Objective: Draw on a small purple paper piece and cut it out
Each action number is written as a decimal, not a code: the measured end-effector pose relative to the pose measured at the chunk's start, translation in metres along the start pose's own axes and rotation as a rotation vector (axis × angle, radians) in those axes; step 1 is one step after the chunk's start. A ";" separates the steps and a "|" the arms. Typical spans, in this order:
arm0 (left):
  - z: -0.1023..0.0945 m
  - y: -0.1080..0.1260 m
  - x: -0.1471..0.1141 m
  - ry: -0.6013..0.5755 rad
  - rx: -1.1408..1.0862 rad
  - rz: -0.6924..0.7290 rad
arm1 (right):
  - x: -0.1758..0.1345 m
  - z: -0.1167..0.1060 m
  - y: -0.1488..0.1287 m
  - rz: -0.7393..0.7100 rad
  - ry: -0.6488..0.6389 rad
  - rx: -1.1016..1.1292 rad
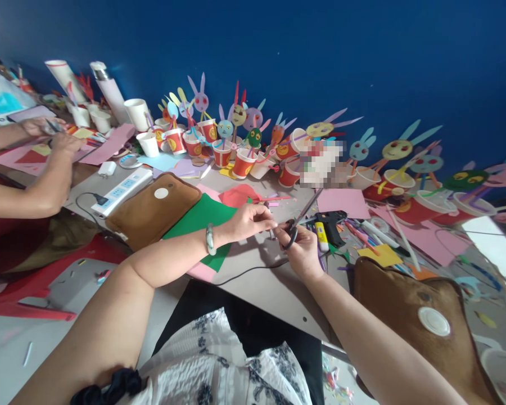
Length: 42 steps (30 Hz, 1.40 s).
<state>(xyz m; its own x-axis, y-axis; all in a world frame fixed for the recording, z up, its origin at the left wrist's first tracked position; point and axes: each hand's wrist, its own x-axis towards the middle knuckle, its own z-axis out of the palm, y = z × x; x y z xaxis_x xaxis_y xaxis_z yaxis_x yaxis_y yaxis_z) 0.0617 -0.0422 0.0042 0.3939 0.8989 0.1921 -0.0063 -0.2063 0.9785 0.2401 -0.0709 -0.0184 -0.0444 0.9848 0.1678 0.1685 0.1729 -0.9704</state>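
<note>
Black-handled scissors (292, 234) are in my right hand (304, 253), its fingers closed about the handle loops; their dark blades slant up and away to the right. Close beside it, my left hand (251, 220), with a jade-like bangle at the wrist, has thumb and fingers pinched together near the scissors' handle. Whatever lies between those fingertips is too small to make out. Green paper (202, 222) lies under my left wrist, and red paper (241, 195) sits just beyond that hand. A black glue gun (332, 226) and a yellow glue stick (321, 236) rest right of my right hand.
Paper cups with rabbit-faced figures (244, 163) line the blue wall. Brown pouches (156, 208) (413, 315) lie at both sides. A power strip (122, 191) is at left, where another person's hands (53, 132) work with scissors. A cable (253, 271) crosses the table.
</note>
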 end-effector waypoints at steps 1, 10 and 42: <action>0.001 0.000 0.000 0.001 0.019 0.013 | 0.000 0.000 0.000 -0.003 -0.005 -0.005; -0.004 0.000 0.002 0.026 -0.051 -0.031 | 0.000 -0.001 -0.002 -0.018 -0.004 -0.015; -0.027 0.007 0.017 0.217 -0.626 -0.218 | -0.002 -0.006 -0.004 0.001 -0.492 0.151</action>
<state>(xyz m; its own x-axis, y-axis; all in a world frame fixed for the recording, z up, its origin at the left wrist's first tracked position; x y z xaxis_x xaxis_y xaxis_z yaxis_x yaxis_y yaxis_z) 0.0434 -0.0182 0.0164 0.2547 0.9647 -0.0669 -0.5020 0.1910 0.8435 0.2453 -0.0734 -0.0141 -0.5084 0.8552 0.1005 0.0261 0.1320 -0.9909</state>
